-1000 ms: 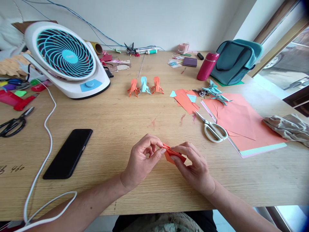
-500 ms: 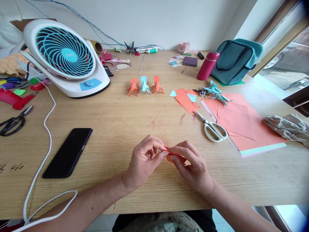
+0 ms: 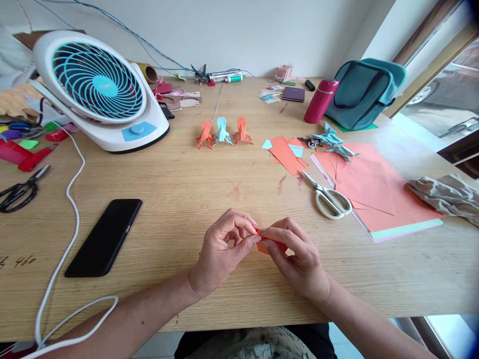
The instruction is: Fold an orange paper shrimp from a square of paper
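Observation:
Between my two hands is a small piece of folded orange paper (image 3: 263, 247), partly hidden by the fingers. My left hand (image 3: 226, 249) pinches its left end between thumb and fingertips. With thumb and forefinger, my right hand (image 3: 295, 254) grips the same paper along its right part. The fingertips of both hands almost meet over the fold. Farther back stand three folded paper figures: an orange one (image 3: 205, 134), a light blue one (image 3: 222, 130) and another orange one (image 3: 242, 130).
Right of my hands lie white-handled scissors (image 3: 332, 202), orange paper sheets (image 3: 377, 184) and paper scraps (image 3: 286, 154). A black phone (image 3: 105, 237), a white cable (image 3: 77, 219) and a fan (image 3: 101, 89) are on the left. A red bottle (image 3: 322, 100) stands near a teal bag (image 3: 362, 94).
Both hands stay almost in place, with the fingers shifting slightly on the orange paper. The whole view has drifted a little; the other things have not moved.

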`<state>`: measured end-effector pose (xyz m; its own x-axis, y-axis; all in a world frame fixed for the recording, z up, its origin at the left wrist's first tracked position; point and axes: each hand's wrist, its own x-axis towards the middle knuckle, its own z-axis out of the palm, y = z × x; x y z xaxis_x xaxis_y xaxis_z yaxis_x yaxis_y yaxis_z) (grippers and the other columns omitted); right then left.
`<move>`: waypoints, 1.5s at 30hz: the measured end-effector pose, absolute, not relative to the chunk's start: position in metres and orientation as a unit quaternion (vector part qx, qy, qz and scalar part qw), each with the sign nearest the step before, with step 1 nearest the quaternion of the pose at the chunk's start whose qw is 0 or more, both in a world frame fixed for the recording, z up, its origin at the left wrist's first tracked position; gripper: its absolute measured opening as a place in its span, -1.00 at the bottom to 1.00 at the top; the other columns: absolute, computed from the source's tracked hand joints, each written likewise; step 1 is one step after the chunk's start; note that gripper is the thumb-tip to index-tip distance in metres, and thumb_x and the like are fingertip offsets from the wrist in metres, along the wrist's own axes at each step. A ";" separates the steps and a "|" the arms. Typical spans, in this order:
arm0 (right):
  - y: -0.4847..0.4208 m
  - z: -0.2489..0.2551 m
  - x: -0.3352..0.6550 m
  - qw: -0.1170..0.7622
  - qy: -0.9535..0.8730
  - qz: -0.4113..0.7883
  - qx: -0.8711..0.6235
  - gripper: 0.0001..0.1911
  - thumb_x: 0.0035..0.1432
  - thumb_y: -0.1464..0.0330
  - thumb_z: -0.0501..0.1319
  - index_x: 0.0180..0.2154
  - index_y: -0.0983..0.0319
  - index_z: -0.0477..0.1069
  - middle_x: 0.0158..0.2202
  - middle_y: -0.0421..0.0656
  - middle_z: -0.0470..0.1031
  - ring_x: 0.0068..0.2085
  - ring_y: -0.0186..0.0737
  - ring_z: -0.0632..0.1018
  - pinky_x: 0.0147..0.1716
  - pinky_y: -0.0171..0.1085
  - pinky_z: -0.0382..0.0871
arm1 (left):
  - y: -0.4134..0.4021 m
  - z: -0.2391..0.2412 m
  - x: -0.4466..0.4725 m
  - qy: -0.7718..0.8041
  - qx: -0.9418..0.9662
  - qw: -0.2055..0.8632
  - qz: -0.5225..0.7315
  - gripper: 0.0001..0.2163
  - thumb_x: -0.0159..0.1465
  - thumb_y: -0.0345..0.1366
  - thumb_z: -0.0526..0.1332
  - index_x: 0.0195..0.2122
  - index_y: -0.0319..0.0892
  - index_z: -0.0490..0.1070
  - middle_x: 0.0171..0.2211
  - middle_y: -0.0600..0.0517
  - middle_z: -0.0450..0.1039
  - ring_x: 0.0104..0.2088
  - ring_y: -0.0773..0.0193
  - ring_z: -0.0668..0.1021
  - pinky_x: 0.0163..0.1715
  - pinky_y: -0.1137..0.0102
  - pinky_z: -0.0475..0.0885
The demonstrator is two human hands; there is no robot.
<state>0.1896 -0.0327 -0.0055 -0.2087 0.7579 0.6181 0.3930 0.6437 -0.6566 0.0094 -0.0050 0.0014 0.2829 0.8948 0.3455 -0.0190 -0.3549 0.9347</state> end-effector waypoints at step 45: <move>-0.033 -0.011 0.193 0.474 -0.761 0.210 -0.390 -0.75 0.30 0.55 0.23 -0.04 0.17 0.46 -0.28 -0.16 0.48 -0.28 -0.28 0.53 -0.30 -0.27 0.43 | 0.017 0.006 -0.013 0.242 0.838 0.231 0.431 -0.90 0.31 -0.49 0.30 -0.23 -0.16 0.47 -0.15 -0.01 0.40 -0.23 0.37 0.51 -0.27 0.49 0.45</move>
<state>0.1931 -0.0329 -0.0105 -0.2476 0.7927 0.5571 0.3942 0.6077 -0.6894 -0.0127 0.0166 0.0064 0.5115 0.6044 0.6108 0.2070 -0.7766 0.5950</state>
